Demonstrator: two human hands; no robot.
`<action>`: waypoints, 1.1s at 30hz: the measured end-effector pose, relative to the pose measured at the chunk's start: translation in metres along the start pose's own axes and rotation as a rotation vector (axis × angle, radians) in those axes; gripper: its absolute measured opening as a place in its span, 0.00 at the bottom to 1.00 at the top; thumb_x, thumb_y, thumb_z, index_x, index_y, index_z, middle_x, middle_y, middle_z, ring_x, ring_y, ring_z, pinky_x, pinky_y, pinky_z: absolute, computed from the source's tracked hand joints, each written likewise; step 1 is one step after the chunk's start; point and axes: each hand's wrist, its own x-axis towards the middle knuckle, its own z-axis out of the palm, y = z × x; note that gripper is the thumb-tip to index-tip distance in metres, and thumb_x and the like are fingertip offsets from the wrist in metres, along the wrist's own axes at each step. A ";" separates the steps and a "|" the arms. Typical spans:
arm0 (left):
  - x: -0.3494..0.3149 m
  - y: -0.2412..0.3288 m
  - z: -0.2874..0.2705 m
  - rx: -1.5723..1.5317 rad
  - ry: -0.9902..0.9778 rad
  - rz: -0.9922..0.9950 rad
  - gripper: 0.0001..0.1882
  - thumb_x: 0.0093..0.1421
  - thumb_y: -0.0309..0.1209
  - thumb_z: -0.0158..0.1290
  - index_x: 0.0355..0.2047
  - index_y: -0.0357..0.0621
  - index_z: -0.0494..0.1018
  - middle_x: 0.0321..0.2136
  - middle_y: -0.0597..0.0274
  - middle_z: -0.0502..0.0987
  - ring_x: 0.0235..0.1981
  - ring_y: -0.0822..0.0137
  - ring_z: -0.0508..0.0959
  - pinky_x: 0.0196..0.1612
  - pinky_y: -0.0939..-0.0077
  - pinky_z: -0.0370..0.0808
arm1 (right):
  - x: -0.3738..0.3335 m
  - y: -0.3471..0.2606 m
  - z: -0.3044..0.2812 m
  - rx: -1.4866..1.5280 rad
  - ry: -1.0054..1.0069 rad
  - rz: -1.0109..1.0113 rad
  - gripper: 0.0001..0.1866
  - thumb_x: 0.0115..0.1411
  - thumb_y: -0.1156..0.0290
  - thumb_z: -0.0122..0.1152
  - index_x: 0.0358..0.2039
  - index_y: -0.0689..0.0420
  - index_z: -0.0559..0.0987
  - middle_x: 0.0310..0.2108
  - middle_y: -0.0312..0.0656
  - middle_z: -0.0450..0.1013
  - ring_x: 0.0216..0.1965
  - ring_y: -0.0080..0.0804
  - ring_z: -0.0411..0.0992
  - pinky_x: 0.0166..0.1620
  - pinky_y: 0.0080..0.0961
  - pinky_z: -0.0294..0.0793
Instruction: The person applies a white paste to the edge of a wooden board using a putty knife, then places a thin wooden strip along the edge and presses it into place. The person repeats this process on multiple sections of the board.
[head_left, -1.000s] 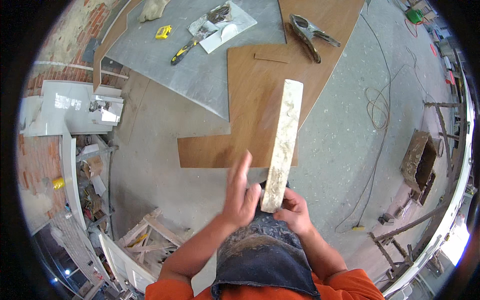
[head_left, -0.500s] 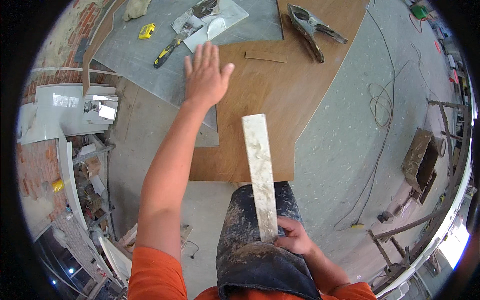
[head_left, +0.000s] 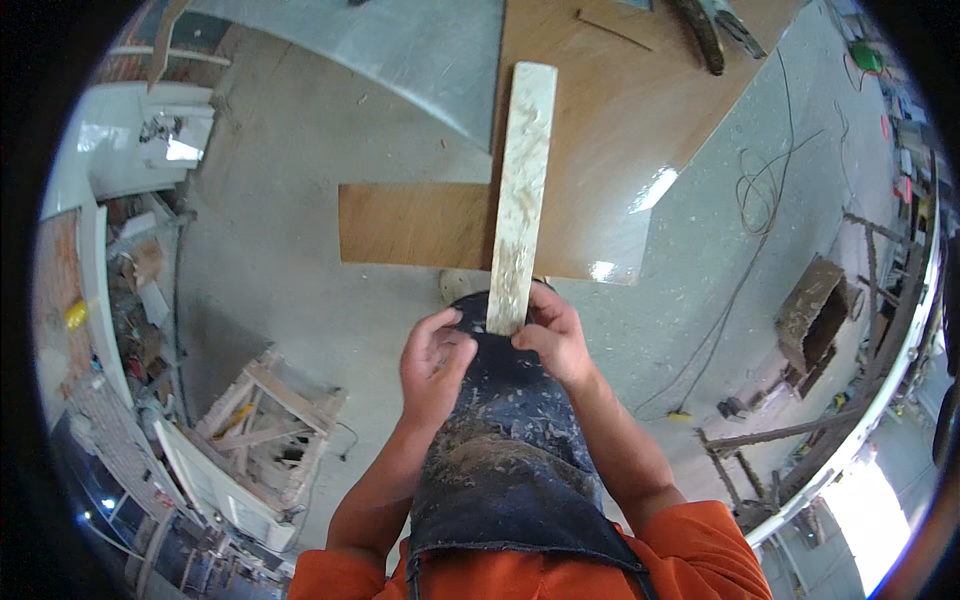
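A long white strip [head_left: 524, 180] with brownish smears, probably stone or tile, points away from me, its far part over the brown board [head_left: 590, 140]. My right hand [head_left: 556, 336] grips its near end, thumb on the edge and fingers alongside. Just left of that end is my left hand [head_left: 436, 368], fingers bent and apart, with nothing visible in it. A gap shows between this hand and the strip. Below both hands hangs a dark, stained apron [head_left: 510, 440]. A grey sheet [head_left: 420, 60] lies left of the board's far part.
A thin brown strip [head_left: 615, 30] and a partly cut-off clamp [head_left: 700, 35] lie on the board's far part. Looped cable [head_left: 765, 195] and a dirty open box [head_left: 815, 310] are on the right. A wooden frame [head_left: 275, 415] stands at the lower left.
My left hand has come back from over the board to beside the strip's near end. My right hand and the strip have moved forward. The view has shifted, cutting off the far tools.
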 end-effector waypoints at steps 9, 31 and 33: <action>0.046 -0.028 0.042 -0.337 -0.225 -0.100 0.35 0.59 0.25 0.64 0.63 0.28 0.60 0.52 0.53 0.73 0.49 0.69 0.76 0.51 0.74 0.77 | 0.002 -0.017 -0.002 -0.402 0.186 0.051 0.27 0.49 0.83 0.58 0.53 0.64 0.76 0.44 0.42 0.78 0.49 0.28 0.73 0.55 0.26 0.71; 0.072 -0.008 0.051 -0.645 -0.124 -0.061 0.20 0.56 0.21 0.63 0.47 0.37 0.68 0.41 0.61 0.74 0.44 0.72 0.75 0.54 0.72 0.74 | 0.073 -0.098 0.063 -1.442 0.561 -0.153 0.42 0.49 0.57 0.74 0.58 0.69 0.69 0.38 0.54 0.77 0.39 0.46 0.78 0.43 0.37 0.76; 0.069 -0.010 0.049 -0.642 -0.116 -0.087 0.20 0.55 0.21 0.64 0.46 0.37 0.69 0.41 0.61 0.74 0.44 0.72 0.75 0.54 0.72 0.74 | 0.073 -0.097 0.063 -1.424 0.550 -0.171 0.41 0.49 0.58 0.74 0.58 0.69 0.69 0.38 0.55 0.77 0.39 0.46 0.78 0.43 0.37 0.77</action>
